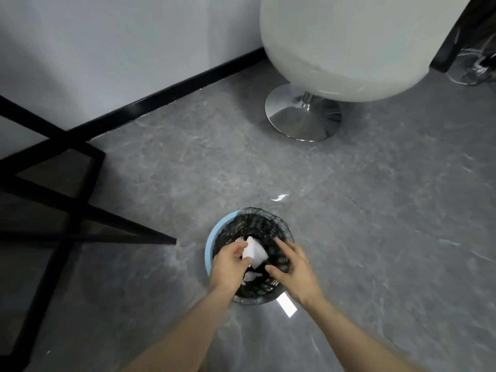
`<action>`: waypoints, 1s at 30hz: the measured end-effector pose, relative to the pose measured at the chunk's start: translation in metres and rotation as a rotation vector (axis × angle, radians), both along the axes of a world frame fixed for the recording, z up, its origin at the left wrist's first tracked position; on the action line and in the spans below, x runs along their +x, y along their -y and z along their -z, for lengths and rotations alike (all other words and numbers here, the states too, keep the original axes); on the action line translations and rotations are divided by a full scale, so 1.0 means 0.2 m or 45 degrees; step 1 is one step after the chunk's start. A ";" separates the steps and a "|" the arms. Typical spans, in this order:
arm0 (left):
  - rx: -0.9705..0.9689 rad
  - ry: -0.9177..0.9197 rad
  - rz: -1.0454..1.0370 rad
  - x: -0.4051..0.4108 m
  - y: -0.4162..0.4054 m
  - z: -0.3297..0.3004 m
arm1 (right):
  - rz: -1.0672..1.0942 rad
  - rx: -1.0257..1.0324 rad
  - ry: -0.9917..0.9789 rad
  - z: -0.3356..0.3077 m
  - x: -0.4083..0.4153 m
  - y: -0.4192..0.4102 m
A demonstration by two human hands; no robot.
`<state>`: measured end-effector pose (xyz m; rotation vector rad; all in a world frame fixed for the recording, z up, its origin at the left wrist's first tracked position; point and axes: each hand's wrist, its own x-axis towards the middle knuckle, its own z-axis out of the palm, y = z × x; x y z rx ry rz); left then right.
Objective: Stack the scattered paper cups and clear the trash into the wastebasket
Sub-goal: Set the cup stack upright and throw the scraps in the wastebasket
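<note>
A: One piece of white crumpled paper over the wastebasket, pinched in the left hand. More white scraps lie lower in the black liner.

B: Right hand?

A: Fingers spread and relaxed above the bin's right rim, holding nothing. Motion blur there, so possibly brushing the liner; cannot tell.

B: Progress?

A: Trash step looks late: paper is above the opening, not yet released. No cups in view, so stacking can't be judged.

B: Surroundings?

A: Grey floor, white swivel chair beyond, black table frame to the left.
</note>
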<state>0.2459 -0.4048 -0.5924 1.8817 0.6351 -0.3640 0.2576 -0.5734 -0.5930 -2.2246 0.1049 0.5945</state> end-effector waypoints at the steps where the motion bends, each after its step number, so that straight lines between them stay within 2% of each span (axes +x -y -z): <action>1: 0.012 0.011 -0.006 0.00 0.00 -0.03 | -0.001 -0.001 0.001 -0.03 0.00 0.01; 6: -0.030 0.098 -0.050 0.00 -0.03 -0.37 | 0.007 0.053 0.032 -0.40 0.00 0.00; 12: -0.128 0.305 -0.170 -0.04 -0.14 -1.16 | -0.028 0.181 0.128 -1.15 -0.03 -0.09; 16: -0.095 0.450 -0.197 -0.16 -0.26 -1.71 | -0.115 0.234 0.239 -1.67 -0.05 -0.20; 20: -0.034 0.556 -0.306 -0.27 -0.46 -2.10 | -0.269 0.280 0.317 -2.07 -0.04 -0.40; 26: 0.013 0.653 -0.513 -0.45 -0.86 -2.46 | -0.531 0.317 0.453 -2.39 -0.03 -0.84; 30: 0.172 0.626 -0.571 -0.62 -1.15 -2.54 | -0.745 0.030 0.570 -2.46 0.03 -1.13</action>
